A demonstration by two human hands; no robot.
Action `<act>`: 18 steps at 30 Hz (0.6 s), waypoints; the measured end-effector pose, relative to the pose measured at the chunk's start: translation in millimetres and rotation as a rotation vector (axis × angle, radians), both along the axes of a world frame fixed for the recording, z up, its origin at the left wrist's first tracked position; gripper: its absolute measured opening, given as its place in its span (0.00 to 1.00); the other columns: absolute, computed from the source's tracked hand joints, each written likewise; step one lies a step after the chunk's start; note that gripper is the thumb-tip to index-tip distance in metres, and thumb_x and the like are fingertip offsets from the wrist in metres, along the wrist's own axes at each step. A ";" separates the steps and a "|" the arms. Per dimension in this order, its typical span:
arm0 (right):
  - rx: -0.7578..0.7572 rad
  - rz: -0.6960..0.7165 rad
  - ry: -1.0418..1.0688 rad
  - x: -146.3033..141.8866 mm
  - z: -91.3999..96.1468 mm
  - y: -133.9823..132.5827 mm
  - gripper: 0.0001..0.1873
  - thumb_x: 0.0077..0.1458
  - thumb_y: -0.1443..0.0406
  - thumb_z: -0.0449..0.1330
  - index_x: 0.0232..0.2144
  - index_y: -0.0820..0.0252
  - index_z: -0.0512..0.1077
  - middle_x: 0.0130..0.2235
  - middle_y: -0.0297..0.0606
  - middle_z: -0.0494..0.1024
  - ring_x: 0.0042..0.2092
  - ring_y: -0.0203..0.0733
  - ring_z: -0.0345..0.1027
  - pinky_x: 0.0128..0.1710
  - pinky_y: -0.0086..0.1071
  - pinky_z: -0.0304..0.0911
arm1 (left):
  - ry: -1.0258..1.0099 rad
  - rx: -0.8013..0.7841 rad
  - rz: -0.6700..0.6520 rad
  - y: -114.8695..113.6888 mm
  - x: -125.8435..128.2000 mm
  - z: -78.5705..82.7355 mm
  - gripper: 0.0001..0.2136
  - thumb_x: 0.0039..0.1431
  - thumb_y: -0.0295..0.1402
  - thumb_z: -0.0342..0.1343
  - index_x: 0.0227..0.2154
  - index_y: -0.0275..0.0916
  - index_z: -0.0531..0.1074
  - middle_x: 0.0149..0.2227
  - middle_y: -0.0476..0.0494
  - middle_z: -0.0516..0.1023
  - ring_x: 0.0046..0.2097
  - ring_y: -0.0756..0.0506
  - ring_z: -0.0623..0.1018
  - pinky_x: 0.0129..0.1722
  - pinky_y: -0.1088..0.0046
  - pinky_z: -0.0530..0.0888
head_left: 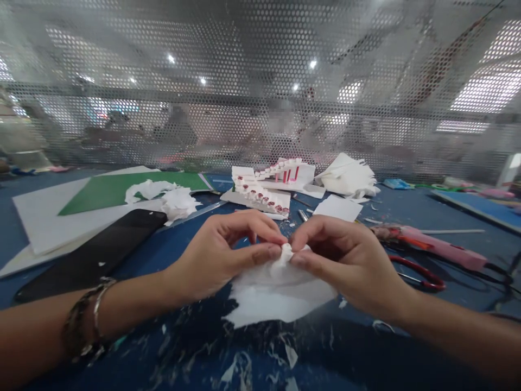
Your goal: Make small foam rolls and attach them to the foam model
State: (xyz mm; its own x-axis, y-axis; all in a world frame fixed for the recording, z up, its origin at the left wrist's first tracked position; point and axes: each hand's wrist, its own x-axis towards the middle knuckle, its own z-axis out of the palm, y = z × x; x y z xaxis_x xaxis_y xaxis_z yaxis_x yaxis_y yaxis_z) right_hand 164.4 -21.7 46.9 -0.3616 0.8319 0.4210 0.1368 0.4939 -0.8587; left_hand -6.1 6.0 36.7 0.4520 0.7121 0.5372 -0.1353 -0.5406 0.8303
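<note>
A piece of white paper (280,304) is held in the middle of the blue desk (154,252), its upper part bunched into a small knob and its lower part spread loosely toward the near edge. The left hand (226,250) pinches one side of the knob between thumb and fingers; the right hand (354,258) pinches the other, the fingertips of both nearly meeting. Thin white scraps (291,355) litter the desk on the near side.

Beyond the hands, toward the far edge, stands a white paper model with steps (264,196) marked in red, with folded white sheets (345,174) to its right. Toward the left edge lie a black phone (93,250), a green sheet (122,191) over white ones, and crumpled white paper (179,203). Toward the right edge are a pink tool (443,247) with a dark cord and a red loop (435,281); a blue board (484,210) lies nearer the far right corner. A perforated screen (244,60) rises behind the far edge.
</note>
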 end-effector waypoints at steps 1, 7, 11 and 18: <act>0.050 -0.021 -0.019 -0.3 0.0 -1.2 0.03 0.44 0.70 0.60 0.23 0.61 0.67 0.23 0.28 0.69 0.24 0.24 0.60 0.22 0.17 0.57 | 0.004 0.027 0.026 -0.6 0.0 -0.2 0.06 0.44 0.21 0.58 0.23 0.39 0.75 0.27 0.52 0.76 0.29 0.55 0.72 0.27 0.85 0.68; 0.359 -0.151 -0.189 2.3 -4.0 -1.0 0.02 0.47 0.68 0.58 0.24 0.60 0.68 0.24 0.31 0.73 0.25 0.28 0.64 0.24 0.21 0.59 | 0.089 0.209 0.166 -4.1 -2.2 -1.9 0.05 0.47 0.25 0.58 0.26 0.41 0.76 0.30 0.48 0.78 0.33 0.50 0.74 0.33 0.76 0.71; 0.477 -0.168 -0.271 3.2 -5.0 -0.9 0.03 0.48 0.70 0.57 0.25 0.60 0.68 0.25 0.32 0.75 0.26 0.28 0.67 0.25 0.21 0.60 | 0.132 0.293 0.138 -4.9 -3.4 -3.1 0.07 0.45 0.26 0.60 0.30 0.42 0.75 0.32 0.47 0.78 0.36 0.48 0.75 0.36 0.72 0.71; 0.562 -0.174 -0.346 4.3 -2.3 -1.4 0.03 0.48 0.70 0.57 0.25 0.59 0.67 0.25 0.30 0.75 0.25 0.27 0.67 0.26 0.19 0.61 | 0.264 0.359 0.177 -6.3 -3.9 -1.0 0.07 0.49 0.26 0.56 0.31 0.44 0.74 0.33 0.48 0.78 0.36 0.47 0.75 0.38 0.72 0.70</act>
State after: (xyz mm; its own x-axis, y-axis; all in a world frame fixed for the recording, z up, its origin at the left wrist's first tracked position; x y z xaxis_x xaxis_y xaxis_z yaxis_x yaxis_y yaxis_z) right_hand 168.7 -23.1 44.6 -0.4341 0.5792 0.6900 0.4754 0.7979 -0.3707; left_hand -10.0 -0.3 35.7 0.4943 0.5810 0.6466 0.1753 -0.7952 0.5805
